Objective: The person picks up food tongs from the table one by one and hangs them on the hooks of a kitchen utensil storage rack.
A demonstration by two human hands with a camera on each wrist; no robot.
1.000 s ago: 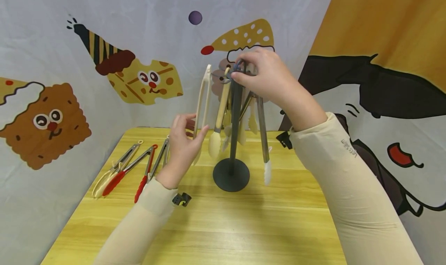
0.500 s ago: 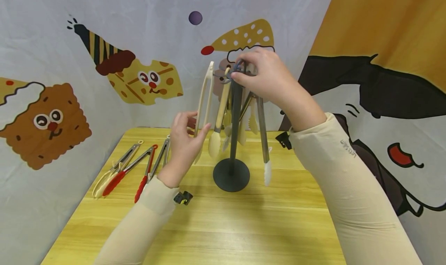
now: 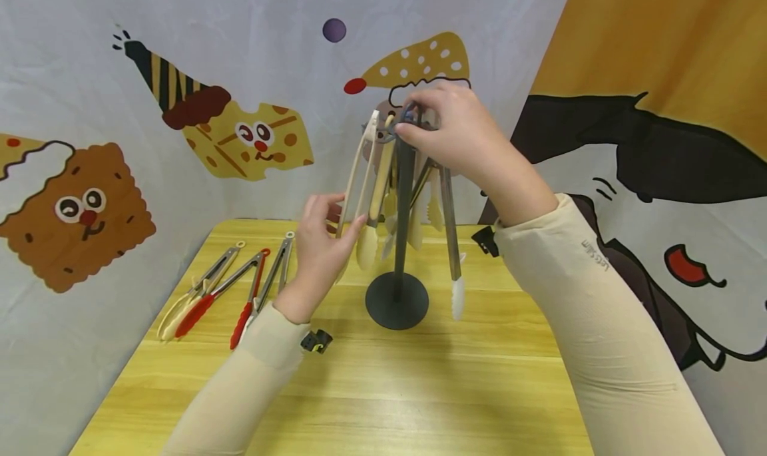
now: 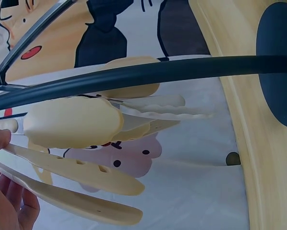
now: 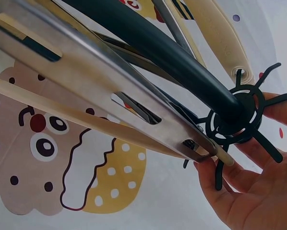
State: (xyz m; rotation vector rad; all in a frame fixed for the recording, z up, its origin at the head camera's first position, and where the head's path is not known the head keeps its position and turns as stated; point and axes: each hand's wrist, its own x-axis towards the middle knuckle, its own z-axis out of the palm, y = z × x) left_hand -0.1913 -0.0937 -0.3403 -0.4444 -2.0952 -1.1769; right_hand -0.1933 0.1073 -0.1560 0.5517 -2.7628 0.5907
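Note:
My left hand (image 3: 320,243) holds cream tongs (image 5: 215,38) by their arms, thumb on one arm and fingers at the other. In the right wrist view, the hole at the tongs' top end is at the tip of a hook on the black rack (image 3: 404,203). My right hand (image 3: 464,130) grips the rack's top, partly hiding its hook ring (image 5: 234,115). From other hooks hang silver tongs with white tips (image 3: 449,216), cream-headed tongs (image 3: 368,246) and several more behind the pole. The rack stands upright on its round base (image 3: 397,301).
Several tongs lie on the left of the wooden table (image 3: 419,396): a pair with cream tips (image 3: 224,259), red-tipped tongs (image 3: 198,315) and silver-armed tongs (image 3: 275,269). A printed cloth (image 3: 269,50) hangs behind the table.
The cream tongs have moved right towards the rack, their top end closer to the hook ring. My left hand has shifted slightly right with them; my right hand keeps its grip.

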